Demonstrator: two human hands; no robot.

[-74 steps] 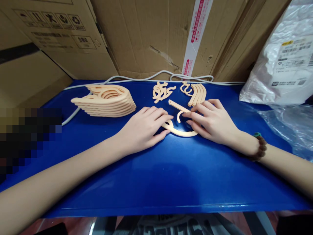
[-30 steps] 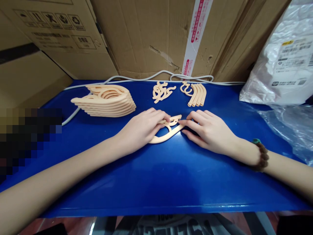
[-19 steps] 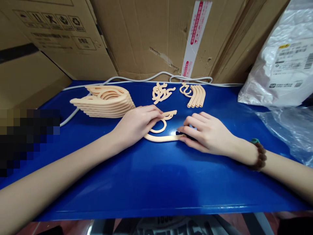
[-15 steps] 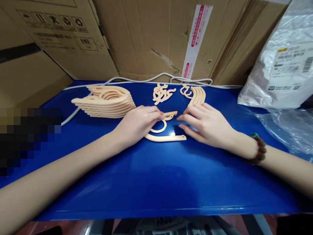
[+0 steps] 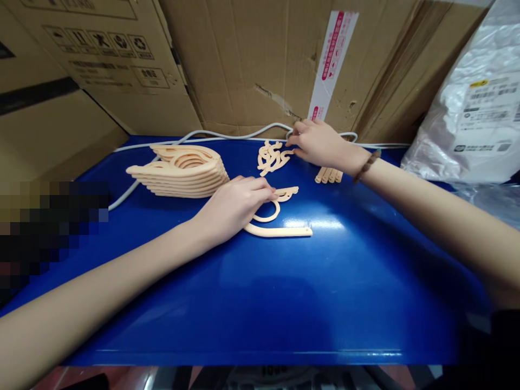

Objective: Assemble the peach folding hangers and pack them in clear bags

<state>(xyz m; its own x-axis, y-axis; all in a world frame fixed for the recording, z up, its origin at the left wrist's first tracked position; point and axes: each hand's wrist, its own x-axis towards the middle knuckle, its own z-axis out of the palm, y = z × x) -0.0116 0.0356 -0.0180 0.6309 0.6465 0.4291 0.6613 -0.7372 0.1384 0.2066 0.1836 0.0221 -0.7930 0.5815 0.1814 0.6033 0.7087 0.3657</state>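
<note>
My left hand point(image 5: 238, 205) rests on the blue table point(image 5: 260, 303), its fingers closed over the left end of a peach plastic hanger part point(image 5: 280, 231) and pinning it down. A curved hook piece point(image 5: 271, 211) lies by the fingertips. Reaching to the back of the table, my right hand point(image 5: 314, 142) has its fingertips pinched at a small heap of peach hook pieces point(image 5: 270, 156). What the fingers hold is hidden. A bead bracelet point(image 5: 366, 164) is on that wrist. Behind the right wrist lies a row of curved peach arms point(image 5: 329, 175).
A stack of finished peach hangers point(image 5: 182, 169) sits at the back left. A white cable point(image 5: 227, 134) runs along the back edge before cardboard boxes point(image 5: 252, 59). A white plastic bag point(image 5: 471, 108) and clear wrap lie at the right.
My right hand let go of the hanger part and moved away to the back, onto the heap of hook pieces. The left hand stayed on the part.
</note>
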